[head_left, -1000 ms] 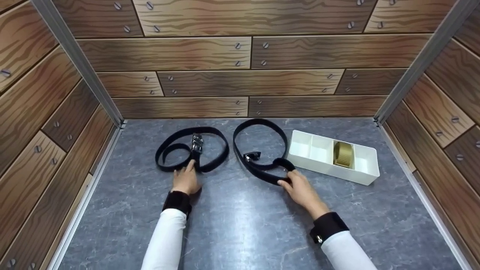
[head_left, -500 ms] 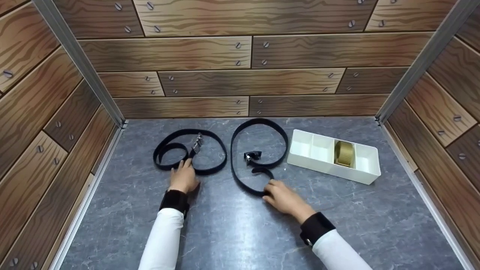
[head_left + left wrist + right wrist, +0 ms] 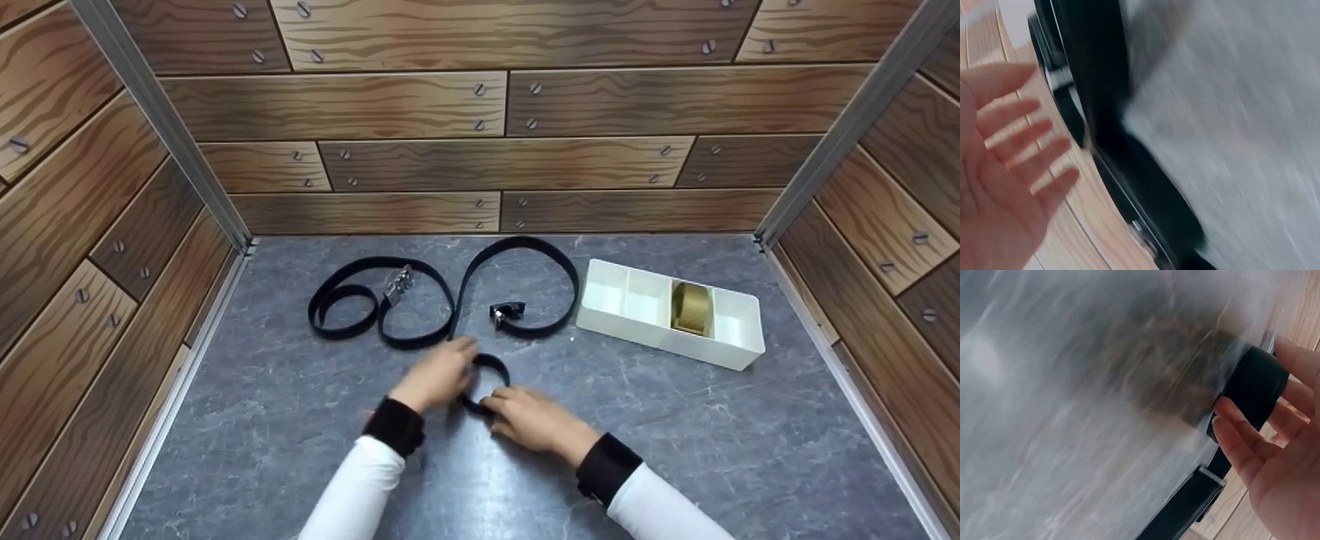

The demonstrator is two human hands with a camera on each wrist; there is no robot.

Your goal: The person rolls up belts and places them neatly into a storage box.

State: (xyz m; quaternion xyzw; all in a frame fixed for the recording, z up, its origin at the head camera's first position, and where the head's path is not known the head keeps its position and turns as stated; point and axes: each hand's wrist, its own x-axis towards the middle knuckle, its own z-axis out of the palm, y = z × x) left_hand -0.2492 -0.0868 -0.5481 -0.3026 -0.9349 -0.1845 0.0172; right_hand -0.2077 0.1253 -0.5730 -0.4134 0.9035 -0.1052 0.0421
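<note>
A black belt (image 3: 564,264) lies on edge at the middle of the grey surface, a large loop at the back and a smaller coil at the front. Its dark buckle (image 3: 507,312) sits inside the large loop. The right hand (image 3: 536,421) holds the front coil; in the right wrist view, fingers (image 3: 1235,439) lie on both sides of the strap (image 3: 1252,385). Beside the strap's left side is the left hand (image 3: 441,373), its fingers (image 3: 1027,138) spread and gently bent, with a gap to the strap (image 3: 1100,73). A second black belt (image 3: 361,264) lies looped at the left.
At the right stands a white divided box (image 3: 660,343) with a rolled olive-gold belt (image 3: 691,307) in one compartment. The second belt's silver buckle (image 3: 399,283) points up within its loop. Wood-patterned walls (image 3: 360,214) close off the back and both sides.
The left hand has left the left belt and moved right to the middle belt. The right hand has moved left and nearer, drawing the belt's end into a front coil.
</note>
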